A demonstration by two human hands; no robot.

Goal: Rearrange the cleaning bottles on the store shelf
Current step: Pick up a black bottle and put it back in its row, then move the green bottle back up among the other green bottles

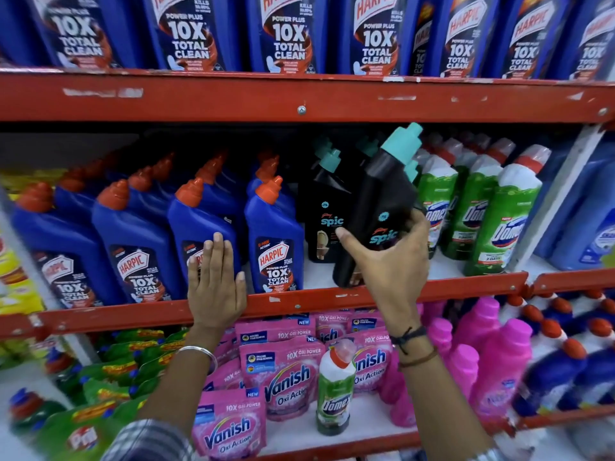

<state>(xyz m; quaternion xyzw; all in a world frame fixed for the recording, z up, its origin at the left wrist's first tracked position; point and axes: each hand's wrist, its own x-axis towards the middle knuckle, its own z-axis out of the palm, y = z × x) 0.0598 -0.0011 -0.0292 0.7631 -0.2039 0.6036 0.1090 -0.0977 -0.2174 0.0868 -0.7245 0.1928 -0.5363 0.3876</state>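
Observation:
My right hand grips a black Spic bottle with a teal cap, tilted to the right at the front edge of the middle shelf. Another black Spic bottle stands upright just behind and left of it. My left hand lies flat with fingers together against a blue Harpic bottle at the shelf's red front rail. More blue Harpic bottles with orange caps fill the shelf's left part. Green Domex bottles stand to the right.
Large Harpic bottles line the top shelf. On the lower shelf sit pink Vanish pouches, a lone green Domex bottle, pink bottles and blue bottles with orange caps. Green pouches lie at lower left.

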